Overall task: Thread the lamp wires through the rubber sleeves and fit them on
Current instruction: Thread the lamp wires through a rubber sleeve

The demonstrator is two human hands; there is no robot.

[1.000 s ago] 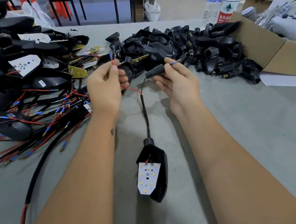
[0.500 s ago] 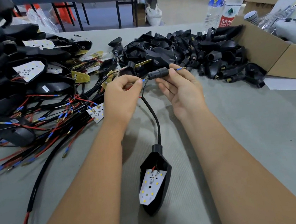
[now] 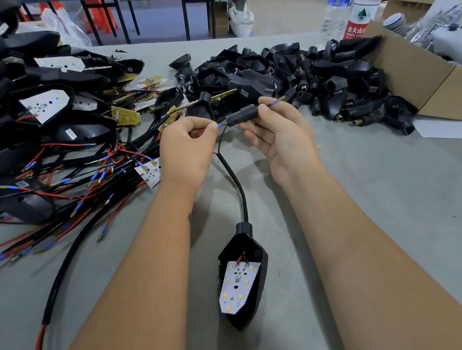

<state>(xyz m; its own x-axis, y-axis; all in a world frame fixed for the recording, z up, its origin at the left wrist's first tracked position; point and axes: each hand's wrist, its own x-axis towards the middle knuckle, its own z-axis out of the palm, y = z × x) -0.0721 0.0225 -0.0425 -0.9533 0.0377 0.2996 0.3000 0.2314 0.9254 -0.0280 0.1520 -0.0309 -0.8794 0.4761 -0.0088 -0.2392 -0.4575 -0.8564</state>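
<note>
At table centre, toward 12 o'clock from the lamp [image 3: 243,281], both hands work above the grey surface. Right hand [image 3: 280,139] pinches the black rubber sleeve [image 3: 242,114] between thumb and fingertips, sleeve lying roughly level; a blue-tipped wire [image 3: 273,103] exits its end at 2 o'clock. Left hand [image 3: 186,148] pinches a second blue-tipped wire end [image 3: 220,124] just at the sleeve's mouth, at 9 o'clock of it. Black cable [image 3: 238,185] runs down to the lamp, which lies LED board up. Wired lamps [image 3: 51,135] heaped at 9–10 o'clock; loose black housings [image 3: 284,71] at 1 o'clock; cardboard box [image 3: 424,80] at 2 o'clock.
</note>
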